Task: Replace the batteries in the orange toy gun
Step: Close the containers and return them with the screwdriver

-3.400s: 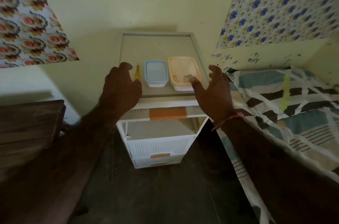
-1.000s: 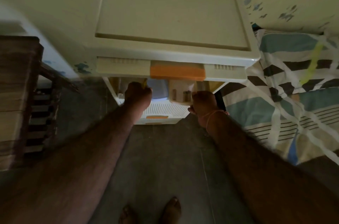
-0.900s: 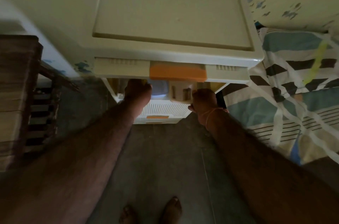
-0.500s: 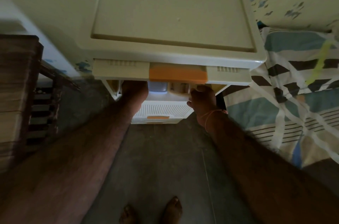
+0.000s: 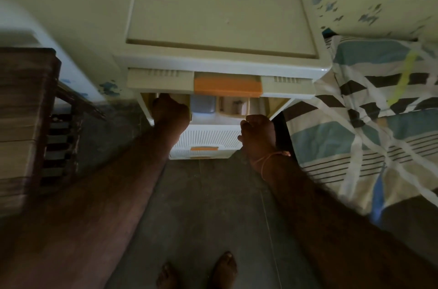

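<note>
No orange toy gun shows in the head view. A cream open container (image 5: 233, 106) and a blue lidded box (image 5: 203, 105) sit side by side on the open shelf under the cabinet's top drawer (image 5: 227, 86). Small items lie in the cream container, too dim to name. My left hand (image 5: 170, 111) reaches into the shelf's left part with its fingers curled. What they hold is hidden. My right hand (image 5: 258, 133) is curled at the cream container's front right corner and holds its rim.
The cream plastic cabinet top (image 5: 220, 4) is bare. A white slatted lower drawer (image 5: 208, 139) sits below the shelf. A bed with a patterned sheet (image 5: 369, 123) is at the right, wooden furniture (image 5: 26, 111) at the left. My bare feet (image 5: 199, 272) stand on the dark floor.
Both containers have slid deeper into the shelf under the top drawer. My left hand went further in with them. My right hand stayed at the cream container's front corner.
</note>
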Demonstrator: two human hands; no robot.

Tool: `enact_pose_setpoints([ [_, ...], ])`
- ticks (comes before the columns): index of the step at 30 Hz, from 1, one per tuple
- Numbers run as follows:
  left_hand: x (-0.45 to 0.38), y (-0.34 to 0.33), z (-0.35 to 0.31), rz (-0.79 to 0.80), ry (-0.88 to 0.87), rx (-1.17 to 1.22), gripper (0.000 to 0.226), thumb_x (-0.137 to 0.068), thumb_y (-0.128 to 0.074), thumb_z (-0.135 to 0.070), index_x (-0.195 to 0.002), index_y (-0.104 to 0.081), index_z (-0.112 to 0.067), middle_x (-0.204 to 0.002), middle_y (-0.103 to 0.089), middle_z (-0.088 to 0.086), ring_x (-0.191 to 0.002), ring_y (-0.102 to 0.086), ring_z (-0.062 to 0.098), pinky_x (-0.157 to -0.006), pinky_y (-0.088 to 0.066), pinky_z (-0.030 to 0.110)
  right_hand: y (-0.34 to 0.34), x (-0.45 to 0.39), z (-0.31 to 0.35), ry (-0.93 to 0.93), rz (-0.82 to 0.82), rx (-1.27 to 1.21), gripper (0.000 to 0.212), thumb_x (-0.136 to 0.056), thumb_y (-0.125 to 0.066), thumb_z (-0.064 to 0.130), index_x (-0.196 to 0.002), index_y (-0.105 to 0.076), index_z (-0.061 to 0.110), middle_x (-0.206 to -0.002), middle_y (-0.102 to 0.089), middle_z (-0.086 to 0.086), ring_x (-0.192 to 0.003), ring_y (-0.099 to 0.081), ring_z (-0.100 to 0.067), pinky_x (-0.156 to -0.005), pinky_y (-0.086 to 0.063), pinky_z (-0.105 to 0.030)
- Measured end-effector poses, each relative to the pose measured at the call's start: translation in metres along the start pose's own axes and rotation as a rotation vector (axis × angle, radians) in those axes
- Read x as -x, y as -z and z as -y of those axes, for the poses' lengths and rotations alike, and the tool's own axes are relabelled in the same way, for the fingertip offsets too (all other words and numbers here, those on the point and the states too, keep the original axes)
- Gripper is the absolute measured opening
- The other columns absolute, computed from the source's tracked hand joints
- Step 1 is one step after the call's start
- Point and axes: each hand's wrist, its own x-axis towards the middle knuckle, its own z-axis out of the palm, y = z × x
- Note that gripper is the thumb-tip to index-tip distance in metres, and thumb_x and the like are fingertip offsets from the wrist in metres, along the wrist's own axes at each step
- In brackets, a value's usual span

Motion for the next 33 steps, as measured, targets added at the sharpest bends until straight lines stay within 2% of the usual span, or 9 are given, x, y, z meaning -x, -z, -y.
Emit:
enact_pose_setpoints([
  [2, 0.018, 0.011, 0.004, 0.023, -0.045, 0.094, 0.031, -0.095, -0.047, 0.000, -0.124, -0.055, -0.007, -0.118, -0.061, 0.005, -0.111, -0.055, 0.021, -0.084, -0.041, 0.014, 0.009, 0.018, 0.013, 0.017, -0.011, 0.051, 0.025, -0.084, -0.061, 0.023, -0.108, -0.065, 0.018, -0.111, -0.067, -0.006, -0.102, -0.064, -0.023, -0.092, -0.053, -0.044],
  [4, 0.042, 0.024, 0.007, 0.057, -0.184, 0.066, 0.033, -0.090, -0.046, 0.003, -0.116, -0.062, -0.010, -0.122, -0.064, 0.008, -0.114, -0.058, 0.024, -0.088, -0.041, 0.023, 0.020, 0.039, 0.029, 0.108, -0.035, 0.089, 0.018, -0.089, -0.059, 0.017, -0.105, -0.066, 0.015, -0.106, -0.068, -0.003, -0.095, -0.064, -0.017, -0.088, -0.054, -0.039],
  [9, 0.096, 0.069, -0.008, -0.328, -0.783, -0.123, 0.016, -0.075, -0.053, 0.002, -0.079, -0.064, -0.009, -0.078, -0.065, 0.010, -0.076, -0.059, 0.027, -0.068, -0.036, 0.028, 0.045, 0.093, 0.066, 0.483, -0.100, 0.123, 0.008, -0.092, -0.056, 0.020, -0.096, -0.063, 0.021, -0.088, -0.061, 0.010, -0.075, -0.057, 0.002, -0.067, -0.050, -0.017],
  [12, 0.104, 0.100, -0.030, -0.452, -0.939, -0.142, 0.016, -0.074, -0.052, -0.002, -0.083, -0.064, -0.005, -0.079, -0.062, 0.014, -0.076, -0.054, 0.032, -0.065, -0.037, 0.035, 0.062, 0.107, 0.080, 0.713, -0.219, 0.177, 0.004, -0.090, -0.057, 0.020, -0.093, -0.060, 0.020, -0.084, -0.058, 0.009, -0.072, -0.054, -0.003, -0.062, -0.047, -0.019],
  [16, 0.098, 0.112, -0.053, -0.252, -0.925, -0.388, 0.021, -0.079, -0.056, -0.009, -0.095, -0.068, -0.005, -0.090, -0.067, 0.014, -0.085, -0.056, 0.034, -0.074, -0.045, 0.041, 0.067, 0.107, 0.105, 0.908, -0.277, 0.322, 0.019, -0.085, -0.058, 0.007, -0.103, -0.064, 0.012, -0.098, -0.064, -0.002, -0.088, -0.058, -0.012, -0.078, -0.047, -0.022],
  [19, 0.096, 0.107, -0.058, -0.156, -0.950, -0.512, 0.018, -0.084, -0.057, -0.016, -0.097, -0.067, -0.008, -0.092, -0.069, 0.011, -0.088, -0.056, 0.030, -0.080, -0.042, 0.041, 0.057, 0.104, 0.119, 0.842, -0.132, 0.512, 0.034, -0.082, -0.053, 0.004, -0.114, -0.061, 0.014, -0.115, -0.063, -0.003, -0.103, -0.058, -0.018, -0.093, -0.049, -0.034],
  [23, 0.094, 0.106, -0.060, -0.112, -0.962, -0.574, 0.022, -0.086, -0.059, -0.019, -0.104, -0.065, -0.008, -0.104, -0.069, 0.011, -0.099, -0.057, 0.030, -0.090, -0.039, 0.041, 0.049, 0.108, 0.127, 0.723, -0.016, 0.657, 0.048, -0.077, -0.055, 0.003, -0.123, -0.054, 0.017, -0.132, -0.049, -0.004, -0.105, -0.058, -0.024, -0.087, -0.051, -0.043],
  [29, 0.121, 0.113, -0.051, -0.074, -0.906, -0.618, 0.014, -0.084, -0.055, -0.018, -0.094, -0.064, -0.018, -0.094, -0.067, 0.003, -0.093, -0.055, 0.023, -0.087, -0.040, 0.038, 0.057, 0.142, 0.126, 0.638, -0.036, 0.683, 0.012, -0.085, -0.055, 0.011, -0.096, -0.053, 0.016, -0.103, -0.052, -0.002, -0.074, -0.059, -0.019, -0.066, -0.053, -0.035],
  [33, 0.146, 0.110, -0.025, -0.024, -0.883, -0.662, 0.014, -0.090, -0.052, -0.025, -0.098, -0.061, -0.018, -0.099, -0.066, 0.001, -0.100, -0.053, 0.023, -0.089, -0.038, 0.037, 0.066, 0.172, 0.110, 0.585, 0.054, 0.693, 0.005, -0.091, -0.055, 0.021, -0.095, -0.054, 0.018, -0.097, -0.054, 0.001, -0.073, -0.058, -0.014, -0.066, -0.051, -0.030],
])
